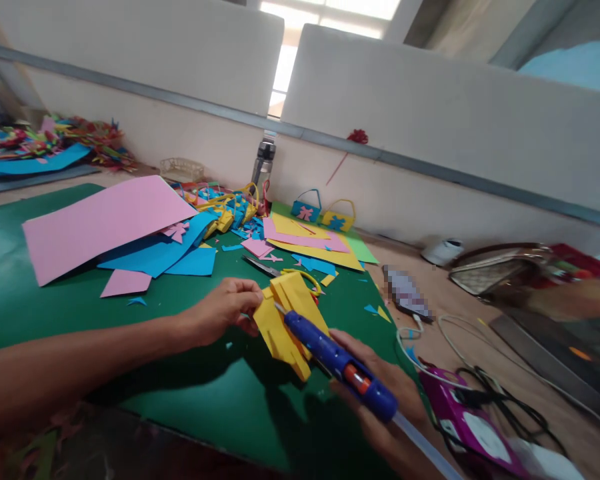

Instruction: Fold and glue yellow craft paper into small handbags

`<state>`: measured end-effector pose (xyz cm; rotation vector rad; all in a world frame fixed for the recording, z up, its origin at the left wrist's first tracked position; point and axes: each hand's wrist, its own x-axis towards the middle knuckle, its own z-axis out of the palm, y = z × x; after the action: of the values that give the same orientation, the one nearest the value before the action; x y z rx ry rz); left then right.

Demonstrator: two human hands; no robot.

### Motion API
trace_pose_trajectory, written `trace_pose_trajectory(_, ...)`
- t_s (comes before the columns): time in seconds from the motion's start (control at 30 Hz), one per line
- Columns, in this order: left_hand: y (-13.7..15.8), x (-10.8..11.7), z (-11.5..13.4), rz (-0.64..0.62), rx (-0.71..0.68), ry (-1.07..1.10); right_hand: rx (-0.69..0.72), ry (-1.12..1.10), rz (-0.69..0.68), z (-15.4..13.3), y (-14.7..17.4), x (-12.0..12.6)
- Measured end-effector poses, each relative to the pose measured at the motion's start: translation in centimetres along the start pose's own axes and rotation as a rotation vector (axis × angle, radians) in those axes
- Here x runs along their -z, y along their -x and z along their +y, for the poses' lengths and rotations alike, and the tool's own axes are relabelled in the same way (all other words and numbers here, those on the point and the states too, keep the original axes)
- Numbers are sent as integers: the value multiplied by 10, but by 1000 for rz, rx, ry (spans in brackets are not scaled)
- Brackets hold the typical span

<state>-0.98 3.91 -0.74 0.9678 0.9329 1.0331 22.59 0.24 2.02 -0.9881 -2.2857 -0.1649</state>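
Note:
My left hand pinches the left edge of a folded yellow craft-foam or paper piece, held up above the green mat. In my right hand is a blue glue gun, its nozzle tip against or just over the yellow piece; I cannot tell if it touches. A clear glue stick sticks out of the gun's back end. Part of the right hand's fingers is hidden behind the gun. Just beyond the yellow piece lie open scissors with yellow handles, partly covered by it.
Pink and blue sheets lie on the green mat. Two small finished bags, blue and yellow, stand by the wall. A phone, cables and a magenta power strip are at right.

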Motion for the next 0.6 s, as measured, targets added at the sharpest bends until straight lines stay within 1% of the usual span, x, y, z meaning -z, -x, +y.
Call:
trace_pose_trajectory(0.07,-3,5,2,46,-48,14,-63,14,33,5,-5,14)
trace_pose_trajectory(0.13,-6,10,6,75,-82,20,-117,95,138,19,-10,25)
trace_pose_trajectory(0.17,-7,12,9,78,-91,21,-122,162,164,30,-12,29)
trace_pose_trajectory(0.2,-7,13,12,83,-103,23,-69,215,191,41,-14,32)
trace_pose_trajectory(0.23,-7,14,15,81,-113,26,-27,253,156,53,-14,33)
trace_pose_trajectory(0.3,-5,14,20,66,-125,45,5,324,8,75,-14,31)
trace_pose_trajectory(0.37,-2,12,23,33,-116,73,-40,413,-140,89,-12,24)
trace_pose_trajectory(0.47,2,9,22,-47,-89,109,-111,561,-359,100,-9,11)
trace_pose_trajectory(0.53,4,7,19,-122,-72,119,-113,616,-432,102,-7,2)
trace_pose_trajectory(0.6,6,5,16,-180,-31,117,-99,625,-447,104,-6,-5)
